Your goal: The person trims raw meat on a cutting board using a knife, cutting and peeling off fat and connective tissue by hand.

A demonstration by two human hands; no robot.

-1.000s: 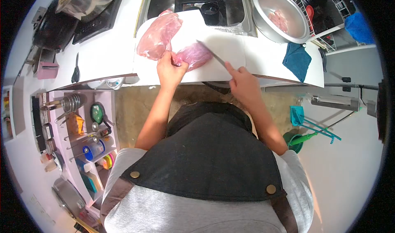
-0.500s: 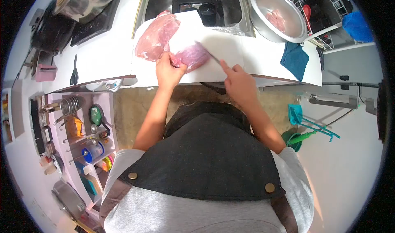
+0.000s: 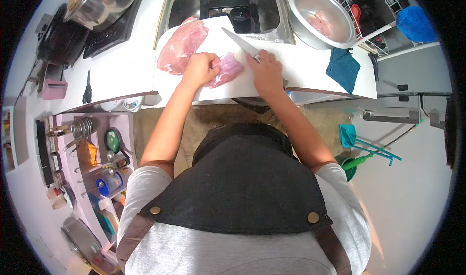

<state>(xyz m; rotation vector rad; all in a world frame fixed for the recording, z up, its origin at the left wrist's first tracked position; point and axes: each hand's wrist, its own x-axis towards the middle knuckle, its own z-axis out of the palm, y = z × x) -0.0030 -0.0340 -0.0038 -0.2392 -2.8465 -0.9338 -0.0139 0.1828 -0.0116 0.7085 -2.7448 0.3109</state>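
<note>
A smaller piece of raw meat [image 3: 228, 71] lies on the white cutting board [image 3: 213, 28] near the counter's front edge. My left hand [image 3: 200, 70] is closed on the left end of this piece, fingers curled over it. Beyond that hand rests a large chunk of raw meat [image 3: 182, 47]. My right hand [image 3: 267, 72] is wrapped round the handle of a knife [image 3: 239, 41]. Its blade lies flat-side up, pointing up and left toward the sink, apart from the smaller piece.
Behind the board is a metal sink [image 3: 167, 20] with dark items inside. A metal bowl [image 3: 296, 20] holding some meat pieces stands at the right, near a dark blue cloth [image 3: 343, 71]. Scissors [image 3: 87, 91] lie on the left counter, and a pot [image 3: 99, 5] sits behind them.
The knife has come away from the smaller meat piece, its blade turned flatter and farther toward the sink. My right hand moved up and left; my left hand has curled over the meat.
</note>
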